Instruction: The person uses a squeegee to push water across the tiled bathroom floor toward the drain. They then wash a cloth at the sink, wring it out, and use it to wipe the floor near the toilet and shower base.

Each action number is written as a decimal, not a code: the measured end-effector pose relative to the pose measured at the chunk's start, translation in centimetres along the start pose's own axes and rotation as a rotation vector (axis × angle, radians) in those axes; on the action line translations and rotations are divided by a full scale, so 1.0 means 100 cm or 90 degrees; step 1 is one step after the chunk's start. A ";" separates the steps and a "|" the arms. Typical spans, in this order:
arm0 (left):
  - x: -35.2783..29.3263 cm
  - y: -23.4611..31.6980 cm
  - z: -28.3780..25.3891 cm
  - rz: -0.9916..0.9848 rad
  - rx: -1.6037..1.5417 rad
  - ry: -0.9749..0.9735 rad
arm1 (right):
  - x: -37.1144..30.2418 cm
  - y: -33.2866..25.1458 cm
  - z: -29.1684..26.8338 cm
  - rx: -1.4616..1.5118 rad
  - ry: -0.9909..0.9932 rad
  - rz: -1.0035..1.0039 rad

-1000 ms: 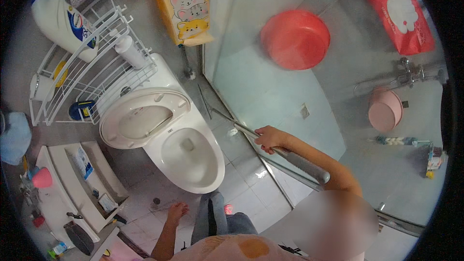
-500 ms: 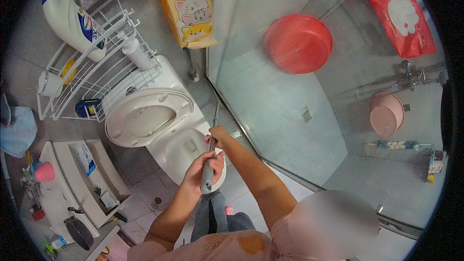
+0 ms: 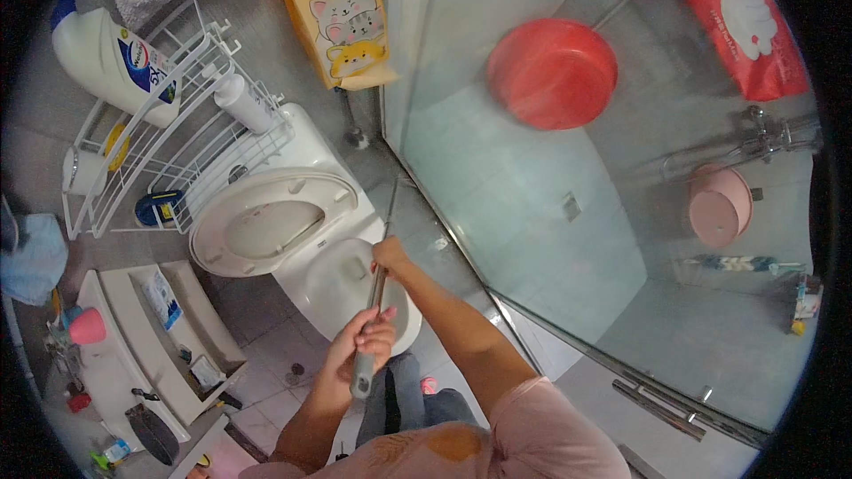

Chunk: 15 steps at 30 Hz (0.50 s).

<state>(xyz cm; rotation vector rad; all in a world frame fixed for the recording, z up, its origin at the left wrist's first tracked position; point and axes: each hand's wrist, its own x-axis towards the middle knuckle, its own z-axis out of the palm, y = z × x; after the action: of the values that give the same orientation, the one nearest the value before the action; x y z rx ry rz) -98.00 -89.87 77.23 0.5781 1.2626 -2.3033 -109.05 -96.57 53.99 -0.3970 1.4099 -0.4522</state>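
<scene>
Overhanging toilet rim (image 3: 410,328); handle (image 3: 377,288) in fingers (image 3: 380,337)

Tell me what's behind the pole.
Behind the pole, the toilet and floor show. Parts covered by the pole, right hand and left hand cannot be seen.

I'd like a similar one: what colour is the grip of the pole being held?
Grey; the grip shows best in the head view, at the left hand.
</scene>
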 end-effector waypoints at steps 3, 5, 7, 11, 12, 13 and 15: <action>0.011 0.014 0.016 0.001 -0.068 -0.014 | 0.018 -0.021 0.007 0.129 0.057 0.119; 0.008 0.013 0.017 0.026 -0.101 0.000 | 0.017 -0.013 0.012 0.099 0.019 0.129; 0.004 0.000 0.007 0.022 -0.060 0.017 | 0.011 0.000 0.006 -0.022 -0.071 0.101; 0.008 -0.011 0.011 -0.021 -0.020 0.021 | 0.019 0.008 -0.029 -0.472 -0.109 -0.217; 0.013 -0.005 0.009 -0.038 -0.016 0.018 | 0.023 0.010 -0.029 -0.169 -0.080 -0.024; 0.021 0.001 0.009 -0.052 -0.012 0.033 | 0.027 0.013 -0.029 0.154 0.030 0.129; 0.015 0.002 0.004 0.006 -0.070 0.025 | 0.004 -0.015 -0.001 -0.015 0.035 0.138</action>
<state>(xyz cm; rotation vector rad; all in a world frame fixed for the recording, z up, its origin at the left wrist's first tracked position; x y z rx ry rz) -99.12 -90.58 76.50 0.5926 1.3914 -2.2091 -109.21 -98.04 54.44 -0.2486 1.4947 -0.2719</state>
